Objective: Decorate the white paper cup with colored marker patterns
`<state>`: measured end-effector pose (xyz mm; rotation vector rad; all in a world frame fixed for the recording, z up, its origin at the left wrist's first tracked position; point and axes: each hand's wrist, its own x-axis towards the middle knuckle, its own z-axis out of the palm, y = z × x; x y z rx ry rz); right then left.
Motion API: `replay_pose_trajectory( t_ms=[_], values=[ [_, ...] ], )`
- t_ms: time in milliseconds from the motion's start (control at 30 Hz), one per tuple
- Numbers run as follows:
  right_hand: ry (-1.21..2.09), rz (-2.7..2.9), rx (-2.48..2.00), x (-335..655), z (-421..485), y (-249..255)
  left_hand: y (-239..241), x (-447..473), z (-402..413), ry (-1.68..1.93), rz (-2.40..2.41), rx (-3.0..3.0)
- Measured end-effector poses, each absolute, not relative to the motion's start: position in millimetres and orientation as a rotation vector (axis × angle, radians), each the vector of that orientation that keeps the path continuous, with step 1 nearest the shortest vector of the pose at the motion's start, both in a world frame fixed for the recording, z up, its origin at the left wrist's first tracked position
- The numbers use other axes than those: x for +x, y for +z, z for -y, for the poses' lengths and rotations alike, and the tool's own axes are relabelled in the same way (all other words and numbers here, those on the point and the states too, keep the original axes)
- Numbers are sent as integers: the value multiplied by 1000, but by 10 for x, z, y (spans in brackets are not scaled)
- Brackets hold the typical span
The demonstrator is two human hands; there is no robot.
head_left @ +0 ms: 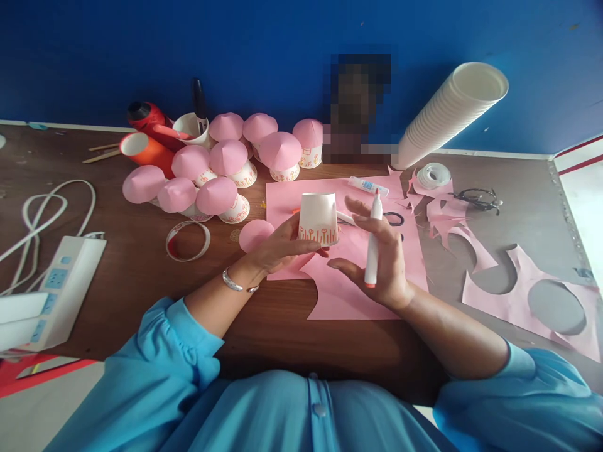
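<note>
My left hand [287, 238] grips a white paper cup [318, 213], held upside down with its narrow end up. Orange-red flowers and grass blades are drawn around the cup's lower part. Just to the right, my right hand [381, 251] holds an uncapped white marker [374, 251] upright between its fingers, orange tip up. Its thumb and forefinger are spread and apart from the cup. Under both hands lies pink paper [348, 295], with scissors [393, 220] partly hidden behind the right hand. A glue tube [368, 186] rests near the paper's far edge.
Several decorated cups with pink paper cones [228, 157] stand at the back left. Nearby are a tape roll [187, 241] and a red glue gun [153, 119]. A stack of cups [443, 119] leans at the wall. Paper scraps [513, 282] lie right, a power strip [66, 289] left.
</note>
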<state>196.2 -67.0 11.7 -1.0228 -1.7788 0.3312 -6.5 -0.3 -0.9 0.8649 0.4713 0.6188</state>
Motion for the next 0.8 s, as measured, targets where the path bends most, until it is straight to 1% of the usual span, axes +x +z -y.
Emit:
replay_pose_trajectory(
  t_ms=[233, 500, 733, 800],
  values=[
    [386, 1856, -1012, 1949, 603, 101, -1, -129, 27, 551, -429, 911],
    [229, 1839, -1061, 1935, 615, 125, -32, -123, 21, 521, -435, 946],
    [180, 1863, -1015, 1976, 621, 108, -23, -82, 27, 601, -535, 950],
    [117, 1811, -974, 2001, 642, 130, -13, -77, 26, 628, -516, 912]
  ],
)
